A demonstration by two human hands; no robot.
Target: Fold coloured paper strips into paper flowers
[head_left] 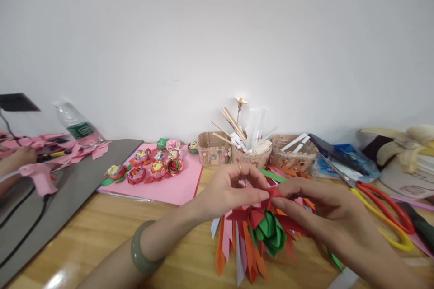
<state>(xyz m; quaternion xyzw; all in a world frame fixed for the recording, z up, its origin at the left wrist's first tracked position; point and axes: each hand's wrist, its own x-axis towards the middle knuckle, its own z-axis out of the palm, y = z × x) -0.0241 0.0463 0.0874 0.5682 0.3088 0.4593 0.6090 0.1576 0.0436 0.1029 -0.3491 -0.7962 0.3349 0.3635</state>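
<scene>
My left hand (233, 189), with a ring on one finger and a bangle on the wrist, pinches a piece of red folded paper (271, 193) between thumb and fingertips. From the other side, my right hand (315, 207) grips the same red paper with thumb and forefinger. Just below sits a green folded paper flower (271, 233) with red paper beside it; whether it is joined to the held piece I cannot tell. Orange, pink and lilac pointed paper strips (251, 253) spread on the table under both hands.
Finished paper flowers (158, 169) lie on pink sheets (183, 189) at left. Small baskets (213, 149) with sticks stand by the wall. Right are scissors (386, 210) and a banana peel (386, 144). Far left: another person's hand (20, 158), a pink glue gun (39, 178), a bottle (77, 124).
</scene>
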